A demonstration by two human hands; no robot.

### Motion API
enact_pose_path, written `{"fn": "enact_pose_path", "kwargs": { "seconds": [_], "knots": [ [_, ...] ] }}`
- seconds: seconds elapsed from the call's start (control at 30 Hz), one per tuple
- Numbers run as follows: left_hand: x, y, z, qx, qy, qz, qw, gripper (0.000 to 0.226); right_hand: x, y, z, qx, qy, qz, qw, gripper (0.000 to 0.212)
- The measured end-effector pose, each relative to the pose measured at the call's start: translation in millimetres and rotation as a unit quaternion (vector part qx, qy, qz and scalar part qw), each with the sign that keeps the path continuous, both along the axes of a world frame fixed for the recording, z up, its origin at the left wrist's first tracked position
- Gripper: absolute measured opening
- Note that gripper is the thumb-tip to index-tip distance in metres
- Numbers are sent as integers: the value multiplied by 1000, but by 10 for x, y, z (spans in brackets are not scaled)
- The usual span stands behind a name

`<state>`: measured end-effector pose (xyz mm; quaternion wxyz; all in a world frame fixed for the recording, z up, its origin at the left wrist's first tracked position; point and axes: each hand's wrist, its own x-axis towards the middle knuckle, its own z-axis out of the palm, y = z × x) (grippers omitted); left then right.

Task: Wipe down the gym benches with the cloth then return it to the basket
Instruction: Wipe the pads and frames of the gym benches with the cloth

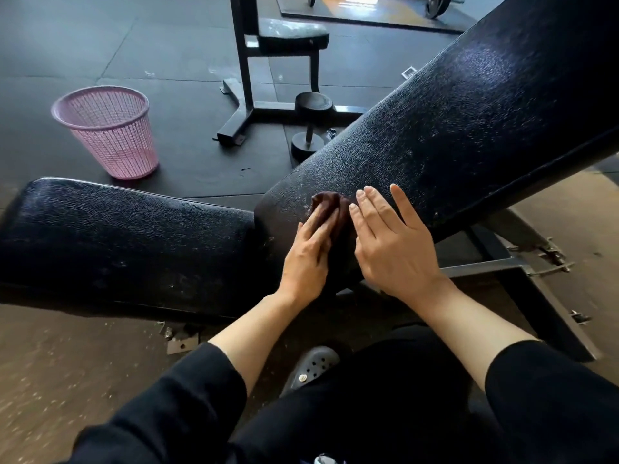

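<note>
Here, each label marks one element, ordered from the hands outward.

Left hand [310, 252]: fingers lie fairly straight, pressing flat on the dark cloth; the fingertips merge with the fabric, so any curl at the tips cannot be made out.
Right hand [392, 242]: released, fingers extended and spread, palm down on the backrest pad, just right of the cloth; its index finger edge meets the cloth.
Cloth [330, 209]: dark maroon, bunched on the lower end of the backrest pad between the two hands; its near part is hidden under the left hand and blends into the black padding.
Backrest pad [469, 118]: black, textured, inclined upward to the far right; its upper end is cut off by the frame edge.
Seat pad [127, 236]: black, left of the backrest pad, with a narrow gap between them; its left end is cropped.
Bench frame [522, 279]: grey metal, right of the hands, partly hidden beneath the pads.
Basket [109, 128]: pink mesh, upright on the floor, far left, well apart from the cloth; contents not discernible.
Dumbbell [310, 123]: standing on end beyond the backrest pad, lower head partly hidden.
Second bench [291, 33]: far, centre; upper part cut off.
Shoe [311, 366]: grey, perforated, near, partly covered by a dark trouser leg.
</note>
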<state>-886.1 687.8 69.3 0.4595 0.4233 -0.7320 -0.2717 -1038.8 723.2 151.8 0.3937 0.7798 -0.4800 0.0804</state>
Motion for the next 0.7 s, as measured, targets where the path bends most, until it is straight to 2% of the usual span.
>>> {"fn": "enact_pose_path", "kwargs": {
  "seconds": [0.1, 0.17, 0.3, 0.37, 0.53, 0.7],
  "knots": [
    [267, -338, -152, 120, -6, 105, 987, 58, 34, -61, 46, 17, 25, -22, 999, 45],
    [273, -352, -129, 152, -6, 137, 979, 60, 64, -81, 38, 22, 32, -34, 999, 43],
    [6, 114, -13, 35, 3, 39, 999, 61, 80, -86, 29, 37, 35, -43, 998, 42],
    [81, -34, -81, 15, -6, 24, 1000, 63, 92, -110, 55, 57, 47, -37, 997, 43],
    [371, -576, -224, 155, -26, 143, 977, 62, 135, -114, 115, 120, 68, -57, 989, 51],
    [114, -143, -97, 13, -20, 18, 1000, 58, 166, -106, 134, 133, 62, -70, 987, 54]
  ]
}}
